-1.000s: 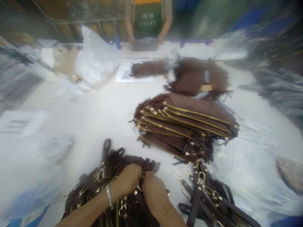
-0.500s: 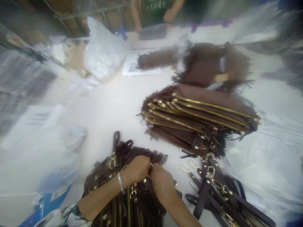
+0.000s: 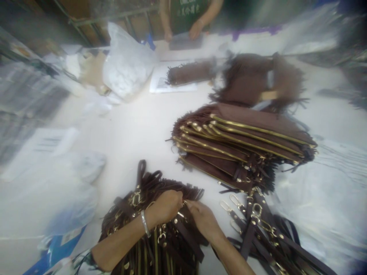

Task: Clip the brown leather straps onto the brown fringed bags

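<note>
My left hand [image 3: 165,206] is closed in a fist on the fringe and strap end of a dark brown fringed bag [image 3: 149,229] lying in front of me; a silver bangle sits on that wrist. My right hand [image 3: 204,219] pinches the same spot from the right, fingers pressed together at a small gold fitting. The bag's gold clasps and straps spread under both forearms.
A stack of brown fringed bags with gold zips [image 3: 237,147] lies to the right on the white table [image 3: 129,130]. Loose brown straps with gold clips [image 3: 258,229] lie lower right. More brown bags [image 3: 258,78], white plastic bags [image 3: 126,65], papers, and another person's hands [image 3: 195,28] sit beyond.
The view has shifted slightly. My right hand has turned and its fingers now reach toward the left fist; the left hand stays closed on the bag.
</note>
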Demonstrator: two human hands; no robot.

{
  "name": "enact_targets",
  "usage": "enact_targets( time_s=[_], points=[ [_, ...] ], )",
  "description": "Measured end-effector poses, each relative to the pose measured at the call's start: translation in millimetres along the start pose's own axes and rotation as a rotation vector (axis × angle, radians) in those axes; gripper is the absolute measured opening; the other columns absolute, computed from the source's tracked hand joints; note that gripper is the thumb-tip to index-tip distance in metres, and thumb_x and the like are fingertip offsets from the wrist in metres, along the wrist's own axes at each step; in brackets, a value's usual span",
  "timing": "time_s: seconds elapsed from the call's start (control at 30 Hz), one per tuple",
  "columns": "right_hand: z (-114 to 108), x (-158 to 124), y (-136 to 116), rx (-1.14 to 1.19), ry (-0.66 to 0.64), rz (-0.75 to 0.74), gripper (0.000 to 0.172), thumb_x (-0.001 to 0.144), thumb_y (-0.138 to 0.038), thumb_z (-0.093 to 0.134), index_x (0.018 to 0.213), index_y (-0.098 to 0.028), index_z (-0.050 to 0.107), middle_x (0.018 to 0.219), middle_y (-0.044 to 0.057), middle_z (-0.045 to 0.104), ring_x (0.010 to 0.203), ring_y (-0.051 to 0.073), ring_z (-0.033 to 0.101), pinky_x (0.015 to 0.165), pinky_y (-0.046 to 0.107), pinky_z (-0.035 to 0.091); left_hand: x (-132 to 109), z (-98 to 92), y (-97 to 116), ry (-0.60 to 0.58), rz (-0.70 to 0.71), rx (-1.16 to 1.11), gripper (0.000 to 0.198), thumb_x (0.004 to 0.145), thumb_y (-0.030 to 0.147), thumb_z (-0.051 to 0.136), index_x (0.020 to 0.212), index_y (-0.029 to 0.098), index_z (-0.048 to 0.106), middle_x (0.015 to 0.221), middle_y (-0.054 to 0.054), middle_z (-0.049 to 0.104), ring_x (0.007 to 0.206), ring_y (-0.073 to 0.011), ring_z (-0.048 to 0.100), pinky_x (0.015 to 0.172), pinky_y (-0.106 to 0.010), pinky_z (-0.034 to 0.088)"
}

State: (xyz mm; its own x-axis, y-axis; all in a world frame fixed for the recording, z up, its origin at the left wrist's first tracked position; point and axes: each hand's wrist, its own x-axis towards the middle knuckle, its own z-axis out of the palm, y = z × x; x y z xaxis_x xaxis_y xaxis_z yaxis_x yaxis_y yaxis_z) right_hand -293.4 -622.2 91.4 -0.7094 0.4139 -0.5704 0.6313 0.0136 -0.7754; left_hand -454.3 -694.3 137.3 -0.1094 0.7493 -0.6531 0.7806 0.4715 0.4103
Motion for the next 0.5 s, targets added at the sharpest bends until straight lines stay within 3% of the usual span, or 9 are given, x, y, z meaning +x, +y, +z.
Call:
enact_targets(
  time_s=[0.17, 0.3, 0.5],
  points=[
    [-2, -7, -8, -0.234, 0.029, -0.06, 0.038, 0.098, -0.034, 0.033, 0.117, -0.027, 0.065, 0.095, 0.004, 0.065, 0.09, 0.016, 0.06, 0.084, 0.027, 0.046, 4, 2.4, -5, 0.002, -0.024, -0.067, 0.032, 0.095, 0.031, 0.04, 0.08, 0.013, 0.062, 0.075, -0.01, 0.066, 0.071, -0.0192, 0.062, 0.065, -0.027, 0.042],
    [-1, -12, -12, -0.352, 0.118, -0.229, 0.035, 0.098, -0.027, 0.034, 0.119, -0.028, 0.062, 0.092, 0.003, 0.059, 0.082, 0.014, 0.058, 0.077, 0.025, 0.046, 8, 1.0, -6, -0.008, -0.047, -0.096, 0.037, 0.095, 0.032, 0.038, 0.074, 0.013, 0.062, 0.071, -0.009, 0.065, 0.066, -0.0171, 0.06, 0.061, -0.026, 0.039],
    [4, -8, -4, -0.355, 0.139, -0.255, 0.026, 0.096, -0.023, 0.041, 0.118, -0.019, 0.055, 0.109, 0.006, 0.062, 0.101, 0.018, 0.059, 0.09, 0.03, 0.046, 10, 4.8, -7, 0.002, -0.096, -0.119, 0.027, 0.089, 0.029, 0.044, 0.077, 0.014, 0.063, 0.074, -0.006, 0.066, 0.064, -0.0156, 0.057, 0.059, -0.026, 0.038]
  ],
)
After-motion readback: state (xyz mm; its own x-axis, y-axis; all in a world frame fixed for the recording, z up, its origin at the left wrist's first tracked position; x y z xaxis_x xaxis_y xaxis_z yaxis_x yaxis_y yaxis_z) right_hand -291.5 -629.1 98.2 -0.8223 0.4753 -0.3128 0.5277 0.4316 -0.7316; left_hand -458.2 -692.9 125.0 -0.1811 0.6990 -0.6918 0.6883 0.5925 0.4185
